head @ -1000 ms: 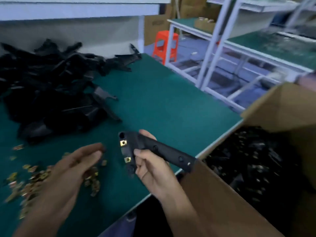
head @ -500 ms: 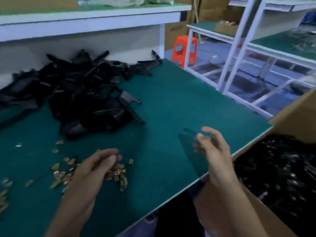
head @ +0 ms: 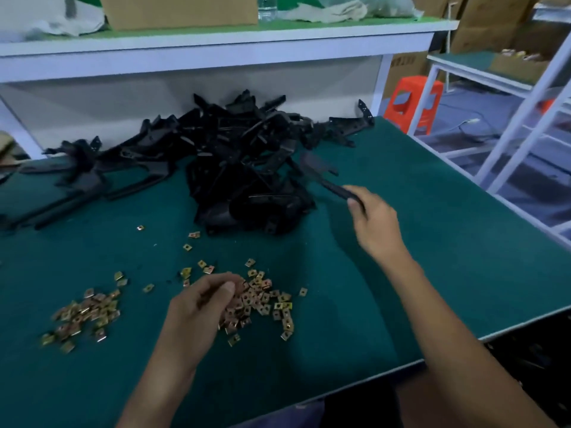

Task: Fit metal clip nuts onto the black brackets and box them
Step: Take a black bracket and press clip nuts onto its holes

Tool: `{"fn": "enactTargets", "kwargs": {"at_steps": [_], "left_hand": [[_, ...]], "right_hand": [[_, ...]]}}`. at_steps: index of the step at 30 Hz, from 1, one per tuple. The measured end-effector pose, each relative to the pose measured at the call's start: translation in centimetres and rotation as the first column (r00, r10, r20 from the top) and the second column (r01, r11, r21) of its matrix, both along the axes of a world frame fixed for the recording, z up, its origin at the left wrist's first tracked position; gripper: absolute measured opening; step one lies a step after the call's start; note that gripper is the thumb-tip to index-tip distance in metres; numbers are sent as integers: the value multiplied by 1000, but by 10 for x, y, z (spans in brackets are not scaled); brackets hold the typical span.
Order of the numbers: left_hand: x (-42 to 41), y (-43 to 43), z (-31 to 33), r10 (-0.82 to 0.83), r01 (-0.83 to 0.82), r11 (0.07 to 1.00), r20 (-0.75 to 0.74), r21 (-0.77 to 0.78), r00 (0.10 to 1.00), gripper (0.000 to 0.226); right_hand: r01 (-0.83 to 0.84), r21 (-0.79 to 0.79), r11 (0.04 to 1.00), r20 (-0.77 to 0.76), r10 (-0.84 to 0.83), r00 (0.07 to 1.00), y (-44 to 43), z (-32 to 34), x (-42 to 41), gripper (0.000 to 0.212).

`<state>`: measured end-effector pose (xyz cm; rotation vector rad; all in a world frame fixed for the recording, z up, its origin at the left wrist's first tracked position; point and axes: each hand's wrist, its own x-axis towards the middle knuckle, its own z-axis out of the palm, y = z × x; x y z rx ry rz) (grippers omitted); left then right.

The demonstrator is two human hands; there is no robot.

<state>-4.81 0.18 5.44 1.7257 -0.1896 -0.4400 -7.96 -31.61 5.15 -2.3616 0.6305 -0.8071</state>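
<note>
Left hand (head: 200,304) curls its fingers downward; right hand (head: 372,219) reaches forward, fingers pinched.

Two hands are working, the left hand (head: 204,301) and the right hand (head: 375,220), which is gripping one bracket (head: 315,166). The black brackets (head: 234,168) are lying in one uncountable heap; clip nuts (head: 265,301) are lying in two clusters, dozens each.

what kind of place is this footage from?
Likely a small factory assembly workshop: a green-matted workbench heaped with black brackets and loose clip nuts, a similar bench alongside, cartons behind. The right hand grips one bracket.
</note>
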Motion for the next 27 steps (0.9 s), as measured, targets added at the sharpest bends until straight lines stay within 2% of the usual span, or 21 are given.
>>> {"fn": "enactTargets", "kwargs": {"at_steps": [2,4,6,7,8,9,10,11,12,13,14,15,16,17,18,19,20,21,23,25,27], "left_hand": [[4,-8,6,31,-31,998,-6,-60,1000,25],[9,-22,16,-39,19,981,-99,-192,994,47],[14,-38,30,-174,113,950,-195,-289,965,51],[15,-45,34,-226,148,936,-223,-319,948,46],[13,-53,38,-252,153,921,-250,-357,935,40],[11,-61,39,-265,132,902,-284,-411,922,37],[7,-69,40,-278,103,875,-317,-474,907,34],[3,-78,39,-295,86,845,-326,-528,898,32],[-2,-86,37,-323,112,824,-297,-556,899,31],[-7,-94,34,-358,184,817,-231,-547,905,34],[-12,-99,30,-381,275,831,-137,-483,914,37],[-13,-101,26,-380,343,869,-37,-357,924,42],[-11,-101,19,-348,356,919,75,-168,934,47],[-6,-98,9,-313,307,950,221,66,923,51],[-1,-95,0,-348,233,918,370,322,861,50],[2,-91,-9,-450,178,830,445,529,774,45],[2,-89,-17,-555,150,731,451,666,699,40],[2,-89,-24,-630,145,655,429,742,648,39],[2,-91,-34,-680,149,605,409,782,608,35],[1,-94,-35,-652,140,645,446,751,613,24],[1,-94,-33,-626,136,684,483,716,612,14]], "right_hand": [[-250,49,967,125,242,962,15,21,-35,33],[-476,69,877,115,467,877,37,39,-66,34],[-587,87,805,61,584,810,52,51,-86,35],[-591,82,802,70,587,807,57,56,-91,40],[-587,103,803,149,571,807,58,58,-93,50],[-591,208,779,315,518,795,59,58,-96,63],[-624,392,676,509,406,759,62,58,-97,77],[-653,532,539,619,278,734,66,54,-97,87],[-643,635,428,634,187,750,72,47,-96,90],[-603,697,387,591,165,789,80,39,-93,84],[-556,740,379,541,155,826,86,31,-89,66],[-496,776,390,496,108,861,89,26,-86,49],[-437,811,389,465,23,885,88,20,-83,36],[-404,850,338,455,-82,887,84,16,-81,30],[-408,878,249,455,-174,873,78,11,-80,29],[-434,888,152,459,-239,856,74,8,-81,30],[-471,880,52,465,-295,835,71,4,-82,31],[-506,862,-33,464,-352,813,68,-1,-84,33],[-557,818,-146,457,-422,783,67,-12,-84,36],[-580,788,-206,469,-410,782,70,-20,-82,39],[-551,805,-220,460,-355,814,76,-25,-78,44]]}}
